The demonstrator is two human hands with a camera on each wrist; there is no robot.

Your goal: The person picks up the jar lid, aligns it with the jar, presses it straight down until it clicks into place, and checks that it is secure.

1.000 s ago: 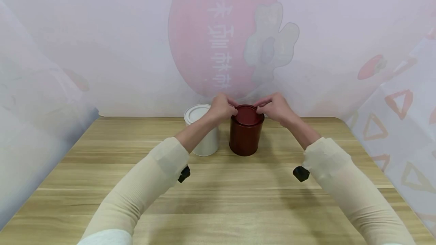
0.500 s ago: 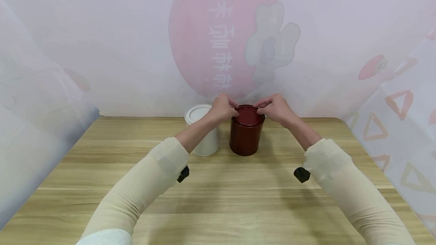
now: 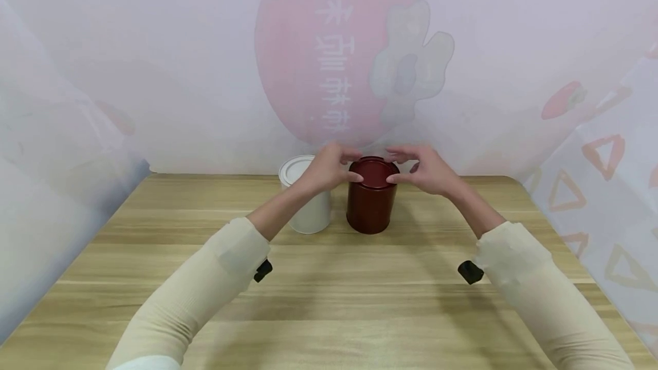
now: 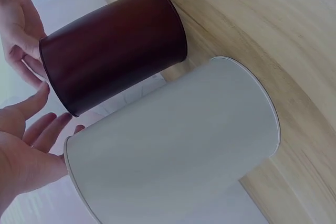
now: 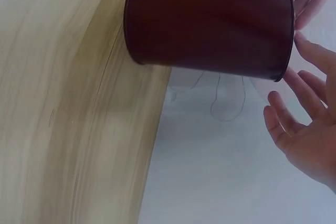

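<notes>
Both hands have let go of the dark red tin (image 3: 372, 194) since the earlier frame. Left hand (image 3: 329, 168) and right hand (image 3: 424, 169) now hover beside its lid with fingers spread, holding nothing. That tin stands upright on the wooden table (image 3: 329, 290), just right of the white tin (image 3: 307, 198).

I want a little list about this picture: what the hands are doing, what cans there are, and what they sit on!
left hand: open, fingers straight, beside the lid rim of the red can
right hand: open, fingers straight, on the other side of the same rim
red can: dark red, upright, lid on
white can: upright, lid on, close beside the red can, on the left hand's side
table: light wood, both cans stand on it
backdrop: pale cloth with pink print
</notes>
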